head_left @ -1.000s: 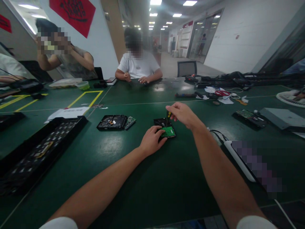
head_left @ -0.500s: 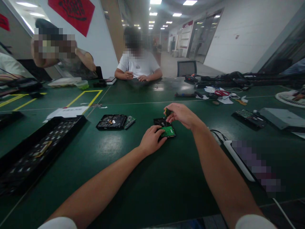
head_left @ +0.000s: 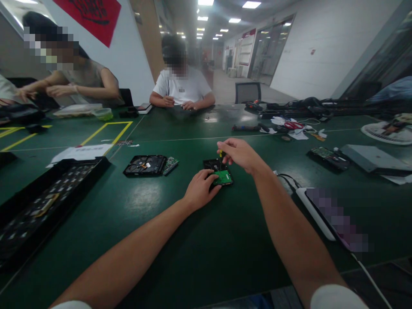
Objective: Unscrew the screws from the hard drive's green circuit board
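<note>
A hard drive (head_left: 210,164) lies on the green table in front of me, its green circuit board (head_left: 223,177) facing up. My left hand (head_left: 203,187) is closed on the drive's near left edge, fingers over the board and thumb along the side. Above the drive, my right hand (head_left: 237,153) grips a small screwdriver (head_left: 220,155) with a yellow and dark handle. The screwdriver stands upright with its shaft down at the board; whether the tip sits in a screw is too small to tell.
Left of the drive lie another hard drive (head_left: 144,165) and a loose circuit board (head_left: 171,165). A long black tray (head_left: 96,165) holds small parts. On the right are a further drive (head_left: 328,158), a grey box (head_left: 375,159) and a white-edged device (head_left: 313,214). Two people sit opposite.
My right fingers have shifted up on the screwdriver, showing more of its handle. The view has turned slightly right. The person at far left has lowered their hands from their head.
</note>
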`<state>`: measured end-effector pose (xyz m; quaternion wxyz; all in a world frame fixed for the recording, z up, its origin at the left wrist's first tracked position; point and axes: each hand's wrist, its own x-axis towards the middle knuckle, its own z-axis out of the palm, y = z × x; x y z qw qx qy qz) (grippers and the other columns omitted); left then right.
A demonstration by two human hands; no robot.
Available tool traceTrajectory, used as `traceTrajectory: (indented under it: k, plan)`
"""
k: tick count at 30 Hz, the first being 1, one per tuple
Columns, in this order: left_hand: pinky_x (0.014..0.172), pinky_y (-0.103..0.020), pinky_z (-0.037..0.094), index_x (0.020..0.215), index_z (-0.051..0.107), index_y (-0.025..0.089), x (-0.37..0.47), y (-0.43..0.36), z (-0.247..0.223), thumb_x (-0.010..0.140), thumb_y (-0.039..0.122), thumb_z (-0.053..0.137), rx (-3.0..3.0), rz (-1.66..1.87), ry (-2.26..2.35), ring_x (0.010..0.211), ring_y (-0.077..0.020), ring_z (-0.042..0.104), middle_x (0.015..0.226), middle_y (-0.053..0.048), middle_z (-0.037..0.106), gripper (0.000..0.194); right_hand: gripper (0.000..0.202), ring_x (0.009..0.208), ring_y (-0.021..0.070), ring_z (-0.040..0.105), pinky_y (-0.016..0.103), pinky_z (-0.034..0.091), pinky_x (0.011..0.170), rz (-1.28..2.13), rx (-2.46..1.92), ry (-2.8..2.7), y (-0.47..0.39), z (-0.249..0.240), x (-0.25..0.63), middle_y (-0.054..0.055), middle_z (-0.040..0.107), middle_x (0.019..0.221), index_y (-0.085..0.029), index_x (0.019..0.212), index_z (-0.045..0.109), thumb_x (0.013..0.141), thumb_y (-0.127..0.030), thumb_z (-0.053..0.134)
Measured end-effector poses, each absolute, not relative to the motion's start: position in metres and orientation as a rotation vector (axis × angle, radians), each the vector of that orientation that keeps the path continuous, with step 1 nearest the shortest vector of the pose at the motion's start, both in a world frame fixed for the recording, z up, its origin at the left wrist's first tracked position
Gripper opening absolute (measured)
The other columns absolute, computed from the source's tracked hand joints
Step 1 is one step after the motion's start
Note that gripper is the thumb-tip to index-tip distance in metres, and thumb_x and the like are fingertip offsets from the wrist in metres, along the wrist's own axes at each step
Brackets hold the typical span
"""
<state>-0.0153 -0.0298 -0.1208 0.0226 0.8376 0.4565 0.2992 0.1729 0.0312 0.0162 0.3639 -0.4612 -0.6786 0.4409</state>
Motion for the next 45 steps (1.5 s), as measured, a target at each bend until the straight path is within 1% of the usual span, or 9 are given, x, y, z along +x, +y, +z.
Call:
traceTrajectory:
  k: [4,8,15,21,25,28,33,39,45]
  plan:
    - [0.111,-0.055,0.052,0.13,0.068,0.024,-0.0153,-0.0297,-0.1212,0.098,0.042,0.068,2.582,0.939,1.404,0.13,-0.0328,0.059,0.136,-0.013,0.063,0.037,0.03,0.063,0.0145,0.07,0.025,0.057,0.056,1.249,-1.218,-1.618,0.0325,0.0161,0.1705,0.009,0.075,0.095,-0.02,0.094,0.061,0.105,-0.047,0.052]
    - [0.111,-0.054,0.052,0.129,0.068,0.023,-0.0152,-0.0293,-0.1208,0.098,0.042,0.067,2.588,0.935,1.409,0.13,-0.0327,0.059,0.137,-0.013,0.063,0.036,0.02,0.061,0.0128,0.068,0.022,0.053,0.051,1.191,-1.195,-1.709,0.0309,0.0184,0.1745,0.005,0.074,0.094,-0.022,0.103,0.068,0.101,-0.037,0.056]
    - [0.111,-0.054,0.052,0.13,0.068,0.022,-0.0145,-0.0293,-0.121,0.099,0.043,0.067,2.59,0.917,1.422,0.131,-0.0329,0.058,0.136,-0.014,0.063,0.037,0.026,0.062,0.0143,0.065,0.023,0.049,0.053,0.94,-1.308,-1.768,0.033,0.0144,0.1761,0.004,0.07,0.071,-0.019,0.081,0.065,0.092,-0.043,0.069]
    - [0.111,-0.055,0.052,0.13,0.068,0.023,-0.0145,-0.0292,-0.1222,0.099,0.043,0.066,2.587,0.912,1.433,0.131,-0.0332,0.058,0.137,-0.014,0.063,0.037,0.023,0.055,0.0093,0.057,0.022,0.041,0.046,1.005,-1.254,-1.782,0.0287,0.0203,0.1722,0.005,0.079,0.098,-0.021,0.093,0.075,0.097,-0.036,0.058]
    - [0.111,-0.054,0.052,0.13,0.068,0.023,-0.0149,-0.0288,-0.1223,0.099,0.044,0.067,2.586,0.911,1.425,0.131,-0.0331,0.059,0.137,-0.014,0.063,0.038,0.034,0.054,0.0091,0.057,0.021,0.043,0.045,1.158,-1.186,-1.755,0.0293,0.0189,0.1707,0.008,0.077,0.094,-0.018,0.09,0.072,0.101,-0.044,0.054]
    - [0.112,-0.054,0.051,0.131,0.068,0.022,-0.0148,-0.0286,-0.1222,0.099,0.043,0.067,2.587,0.914,1.416,0.131,-0.0329,0.058,0.137,-0.014,0.063,0.038,0.028,0.059,0.013,0.066,0.024,0.052,0.05,1.226,-1.177,-1.695,0.0315,0.0154,0.1706,0.008,0.075,0.089,-0.018,0.092,0.068,0.102,-0.038,0.051]
    - [0.112,-0.055,0.051,0.132,0.067,0.022,-0.0147,-0.0297,-0.1198,0.101,0.045,0.064,2.586,0.927,1.408,0.131,-0.0327,0.059,0.137,-0.015,0.063,0.039,0.017,0.057,0.0139,0.066,0.023,0.054,0.051,1.03,-1.194,-1.792,0.0306,0.0145,0.1746,0.001,0.068,0.074,-0.022,0.099,0.066,0.099,-0.039,0.06]
    - [0.111,-0.053,0.052,0.13,0.069,0.022,-0.0156,-0.0307,-0.1177,0.102,0.044,0.063,2.59,0.927,1.397,0.129,-0.0322,0.06,0.137,-0.015,0.062,0.036,0.033,0.06,0.0144,0.067,0.024,0.054,0.052,0.945,-1.259,-1.802,0.0292,0.0136,0.174,0.004,0.072,0.076,-0.02,0.089,0.062,0.093,-0.051,0.072]
    - [0.11,-0.053,0.053,0.13,0.07,0.022,-0.0167,-0.0282,-0.1217,0.102,0.045,0.064,2.615,0.926,1.396,0.129,-0.0321,0.059,0.137,-0.014,0.062,0.037,0.024,0.058,0.0121,0.065,0.021,0.049,0.046,0.93,-1.227,-1.834,0.0271,0.0192,0.1744,0.002,0.071,0.079,-0.02,0.092,0.063,0.095,-0.043,0.07]
